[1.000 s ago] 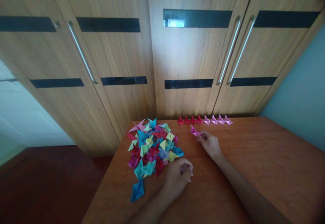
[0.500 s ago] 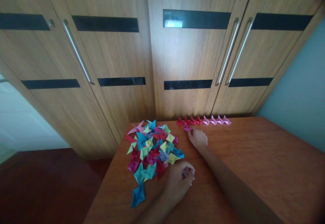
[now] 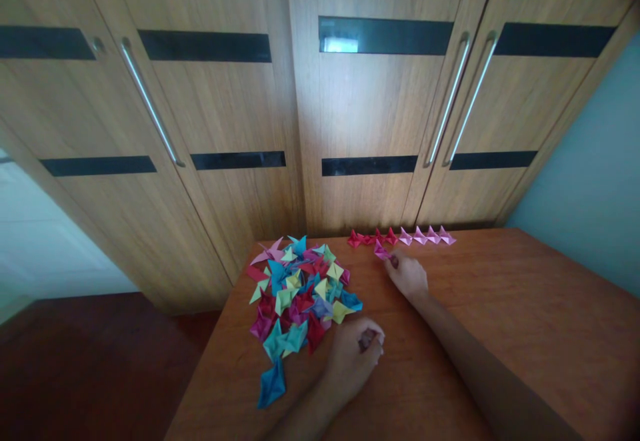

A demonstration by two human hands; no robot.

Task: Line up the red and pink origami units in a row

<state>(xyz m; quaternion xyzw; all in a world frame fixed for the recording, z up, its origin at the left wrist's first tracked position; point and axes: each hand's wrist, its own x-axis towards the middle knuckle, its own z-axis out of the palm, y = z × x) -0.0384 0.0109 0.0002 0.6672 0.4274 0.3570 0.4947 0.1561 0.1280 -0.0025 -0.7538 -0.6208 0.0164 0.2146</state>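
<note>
My right hand (image 3: 409,275) is closed, its fingertips pinching a magenta origami figure (image 3: 381,250) just in front of the row's red end. That row, along the table's far edge, has several red origami figures (image 3: 379,237) on the left and several pink origami figures (image 3: 420,235) on the right. Close to the pile's near right side rests my left hand (image 3: 356,353), fingers curled in, with nothing visible in them. The pile of folded paper figures (image 3: 300,294) mixes blue, green, yellow, red, purple and pink. One blue origami figure (image 3: 272,383) lies at its near end.
The brown wooden table (image 3: 490,307) reaches back to a wooden wardrobe (image 3: 240,107) with long metal handles (image 3: 150,102). A pale blue wall (image 3: 585,181) stands on the right. Dark floor (image 3: 110,354) shows beyond the table's left edge.
My right hand has moved a little to the right, carrying the magenta origami figure along the front of the row. My left hand and the pile look the same.
</note>
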